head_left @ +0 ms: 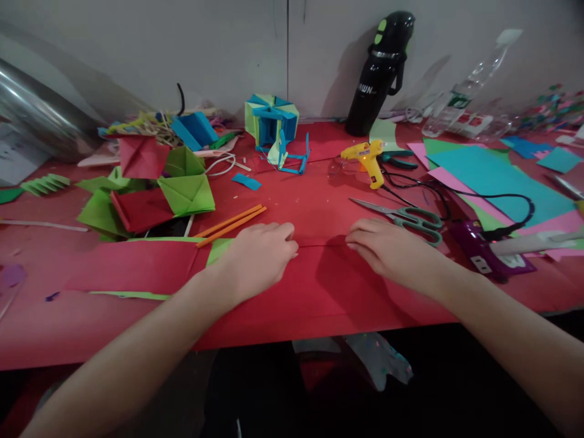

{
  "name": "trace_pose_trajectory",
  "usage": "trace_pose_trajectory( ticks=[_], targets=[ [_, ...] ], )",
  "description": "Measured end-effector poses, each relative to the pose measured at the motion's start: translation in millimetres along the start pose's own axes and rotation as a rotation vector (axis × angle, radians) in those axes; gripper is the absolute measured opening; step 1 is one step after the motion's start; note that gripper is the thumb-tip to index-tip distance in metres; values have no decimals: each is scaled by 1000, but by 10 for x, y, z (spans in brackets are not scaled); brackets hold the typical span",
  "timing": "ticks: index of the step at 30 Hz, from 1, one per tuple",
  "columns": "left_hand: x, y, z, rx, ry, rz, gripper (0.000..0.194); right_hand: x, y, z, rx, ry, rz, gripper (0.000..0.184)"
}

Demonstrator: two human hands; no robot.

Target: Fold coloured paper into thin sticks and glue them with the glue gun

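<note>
A sheet of red paper (314, 280) lies at the table's front, hard to tell from the red table covering. Along its far side runs a dark straight edge or crease, and my two hands are at either end of it. My left hand (262, 255) is closed with curled fingers on the left end. On the right end, my right hand (381, 249) pinches with thumb and fingers together. Grey-handled scissors (406, 219) lie just beyond my right hand. Orange sticks (232, 225) and stacked red and green paper strips (137, 264) are beside my left hand.
A yellow glue gun (371, 161) with a black cord lies behind the scissors. A purple power strip (490, 252) and coloured paper sheets (493, 176) are at right. Folded paper shapes (146, 188) stand at left. A black bottle (381, 73) stands against the wall.
</note>
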State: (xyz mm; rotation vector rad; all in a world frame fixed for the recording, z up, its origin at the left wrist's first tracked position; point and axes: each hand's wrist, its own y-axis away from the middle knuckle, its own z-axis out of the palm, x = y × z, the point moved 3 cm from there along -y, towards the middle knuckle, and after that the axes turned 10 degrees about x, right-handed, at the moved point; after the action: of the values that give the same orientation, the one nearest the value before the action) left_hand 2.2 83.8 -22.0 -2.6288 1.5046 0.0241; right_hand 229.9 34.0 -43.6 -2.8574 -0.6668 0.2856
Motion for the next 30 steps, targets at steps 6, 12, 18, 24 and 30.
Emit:
trace_pose_trajectory(
  ticks=[6, 12, 18, 24, 30],
  targets=[
    [473, 113, 140, 37, -117, -198, 39, -257, -39, 131, 115, 10, 139, 25],
    [572, 225, 225, 143, -32, -273, 55, -676, 41, 386, 93, -32, 39, 51],
    [309, 442, 271, 158, 71, -313, 54, -579, 90, 350, 31, -107, 49, 59],
    [226, 514, 322, 97, 141, -347, 64, -415, 230, 267, 7, -126, 144, 68],
    [165, 519, 309, 65, 180, -364, 62, -169, 467, 175, -19, -117, 237, 70]
  ],
)
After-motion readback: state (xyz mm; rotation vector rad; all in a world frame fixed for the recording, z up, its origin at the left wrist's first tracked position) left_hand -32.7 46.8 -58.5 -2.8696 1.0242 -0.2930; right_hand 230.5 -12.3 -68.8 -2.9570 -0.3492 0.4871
